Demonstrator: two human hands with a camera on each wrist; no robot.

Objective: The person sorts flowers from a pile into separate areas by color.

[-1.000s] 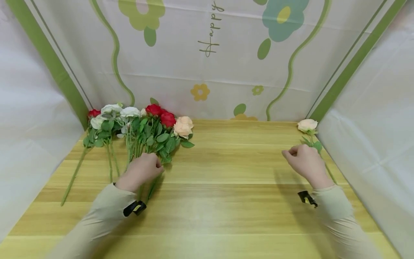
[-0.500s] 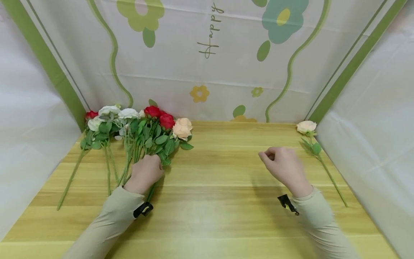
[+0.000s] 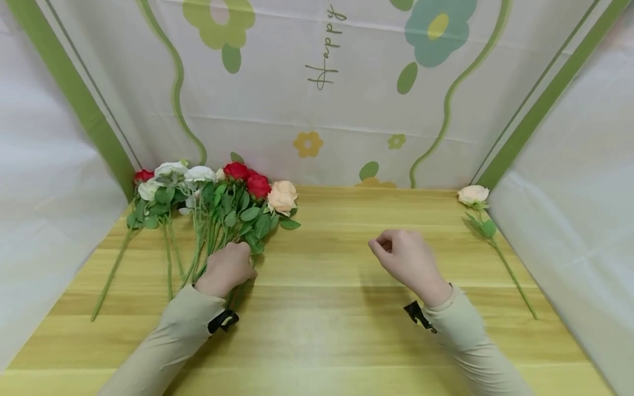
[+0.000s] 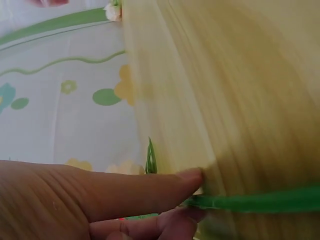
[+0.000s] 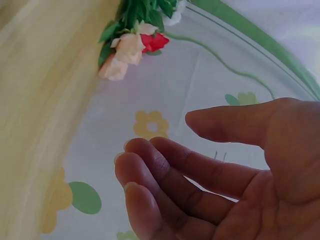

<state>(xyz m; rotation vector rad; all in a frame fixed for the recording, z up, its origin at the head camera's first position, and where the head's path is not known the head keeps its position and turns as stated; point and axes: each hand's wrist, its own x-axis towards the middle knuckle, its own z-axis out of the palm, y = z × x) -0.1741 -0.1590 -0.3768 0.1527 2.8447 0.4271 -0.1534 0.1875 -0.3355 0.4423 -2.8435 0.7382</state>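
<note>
In the head view my left hand (image 3: 228, 269) is over the stems of a bunch of artificial flowers lying at the left. Up close in the left wrist view, thumb and fingers pinch a green flower stem (image 4: 260, 201); which bloom it belongs to is hidden. The bunch has a peach rose (image 3: 282, 198), red roses (image 3: 258, 185) and white flowers (image 3: 200, 174) among green leaves. Over the middle right of the table hovers my right hand (image 3: 408, 261), loosely curved and holding nothing. A single pale peach rose (image 3: 473, 194) lies on the right side, its stem pointing toward me.
The wooden table (image 3: 317, 330) has its back edge against a white printed cloth (image 3: 267, 99). Pale cloth walls (image 3: 574, 220) rise at both sides. A flower stem (image 3: 111, 275) lies apart at the far left.
My right hand has moved left, away from the single pale rose, whose stem is now uncovered. The left hand has shifted slightly right and toward me over the stems.
</note>
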